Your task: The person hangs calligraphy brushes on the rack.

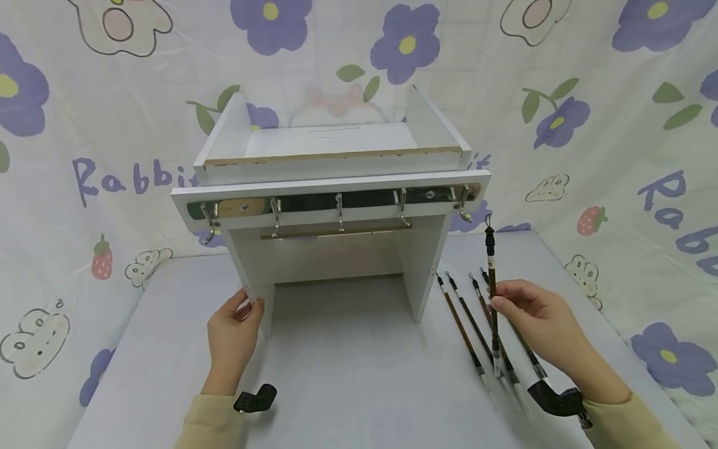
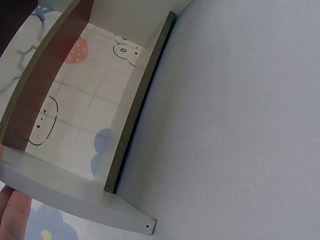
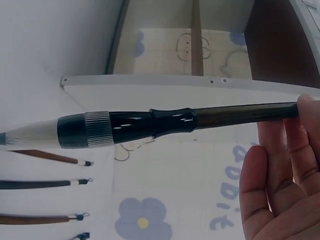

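A small white shelf unit stands on the table, with a metal strip of several hooks along its front board. At the front edge of its left side panel, my left hand grips with thumb and fingers; much of that hand is outside the left wrist view. My right hand pinches a Chinese calligraphy brush by its brown handle, to the right of the shelf. The brush hangs nearly upright, hanging loop up and pale tip down. In the right wrist view, its dark ferrule shows close up.
Several more calligraphy brushes lie side by side on the white-covered table, right of the shelf and under my right hand. A printed cloth with flowers hangs behind and at the sides.
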Demonstrator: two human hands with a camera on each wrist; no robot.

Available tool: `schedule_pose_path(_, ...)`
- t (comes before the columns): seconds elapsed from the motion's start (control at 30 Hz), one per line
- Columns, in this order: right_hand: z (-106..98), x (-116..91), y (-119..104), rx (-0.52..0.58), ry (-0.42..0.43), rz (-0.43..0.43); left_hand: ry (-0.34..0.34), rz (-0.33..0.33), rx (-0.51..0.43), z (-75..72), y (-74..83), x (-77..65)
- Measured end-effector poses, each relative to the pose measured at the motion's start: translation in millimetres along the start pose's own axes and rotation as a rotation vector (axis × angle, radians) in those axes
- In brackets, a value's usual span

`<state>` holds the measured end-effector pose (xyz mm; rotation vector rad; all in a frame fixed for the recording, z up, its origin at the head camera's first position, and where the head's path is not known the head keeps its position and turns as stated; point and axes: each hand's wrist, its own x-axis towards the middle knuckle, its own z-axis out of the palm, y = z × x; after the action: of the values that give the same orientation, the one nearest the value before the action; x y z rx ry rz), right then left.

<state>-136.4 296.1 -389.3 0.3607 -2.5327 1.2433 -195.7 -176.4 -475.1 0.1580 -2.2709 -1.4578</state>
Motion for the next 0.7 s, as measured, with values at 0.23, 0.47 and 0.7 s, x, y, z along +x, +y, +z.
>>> schedule_pose_path(0.23,3,2,-8,-0.031,-0.016,-0.036,0.004,-0.005,0.011,0.4,-2.0,0.3)
schedule_pose_path(0.47,4,4,-12,-0.056,-0.045,-0.027,-0.001,-0.008,0.005,0.8,-2.8,0.6)
schedule_pose_path(0.7,5,5,-12,-0.074,-0.053,-0.016,-0.006,0.005,-0.013,0.8,-3.0,0.4)
